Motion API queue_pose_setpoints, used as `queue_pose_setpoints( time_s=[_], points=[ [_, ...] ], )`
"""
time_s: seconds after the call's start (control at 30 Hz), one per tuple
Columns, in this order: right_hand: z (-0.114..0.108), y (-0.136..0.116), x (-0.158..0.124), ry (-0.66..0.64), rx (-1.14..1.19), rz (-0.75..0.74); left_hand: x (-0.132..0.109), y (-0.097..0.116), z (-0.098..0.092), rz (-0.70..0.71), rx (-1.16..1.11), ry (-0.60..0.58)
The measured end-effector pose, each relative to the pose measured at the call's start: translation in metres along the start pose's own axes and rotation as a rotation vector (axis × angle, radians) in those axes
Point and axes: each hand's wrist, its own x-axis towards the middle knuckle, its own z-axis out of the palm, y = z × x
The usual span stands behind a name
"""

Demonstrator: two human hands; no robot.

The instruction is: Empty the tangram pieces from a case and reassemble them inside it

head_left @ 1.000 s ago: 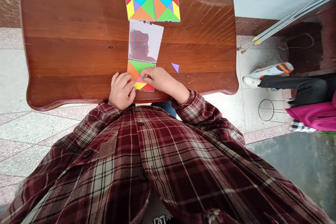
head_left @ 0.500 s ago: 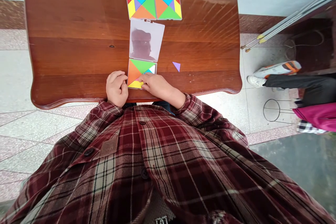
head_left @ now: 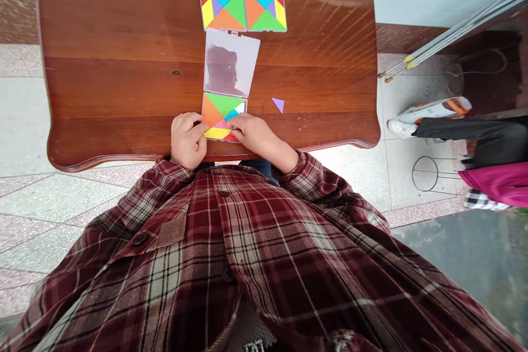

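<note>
A small open tangram box (head_left: 203,107) lies near the table's front edge. In it are a green triangle (head_left: 225,100), an orange triangle (head_left: 212,112), a yellow parallelogram (head_left: 216,133), and pink, blue and red pieces partly under fingers. A white gap shows at its upper right. My left hand (head_left: 187,141) is closed, its curled fingertips at the box's left edge. My right hand (head_left: 259,135) reaches over the box's right side, fingers bent together on the pieces by the red one; the fingertips are partly hidden. A purple triangle (head_left: 278,105) lies loose on the table to the right.
The box's clear lid (head_left: 231,63) lies folded back on the wooden table (head_left: 124,66). Behind it stand two filled tangram boxes (head_left: 246,8), lids open. To the right are a person's leg (head_left: 454,127), a bag (head_left: 437,109), a wire ring (head_left: 425,173) and metal poles (head_left: 449,30).
My right hand has shifted slightly right, uncovering more of the blue, pink and red pieces. My left fingers have moved right, onto the box's left edge. The purple triangle stays put.
</note>
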Motion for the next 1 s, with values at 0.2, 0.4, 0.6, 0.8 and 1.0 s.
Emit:
queue_pose_setpoints(
  time_s=[0.2, 0.4, 0.6, 0.8, 1.0],
  points=[
    [0.0047, -0.0016, -0.0069, 0.027, -0.029, -0.031, 0.0004, 0.0024, 0.0005, 0.027, -0.011, -0.183],
    [0.0048, -0.0007, -0.0084, 0.039, -0.023, -0.052, -0.0007, 0.0011, 0.002, 0.085, 0.007, -0.172],
    [0.0094, 0.0041, -0.0075, 0.068, 0.001, -0.058, -0.0004, 0.0011, 0.0013, 0.086, 0.011, -0.174],
    [0.0096, 0.0038, -0.0106, 0.068, -0.002, -0.051, 0.0008, 0.0033, 0.0003, 0.061, -0.013, -0.2],
    [0.0092, 0.0001, -0.0106, 0.068, -0.022, -0.056, 0.002, 0.0041, -0.0002, 0.043, -0.013, -0.232]
  ],
)
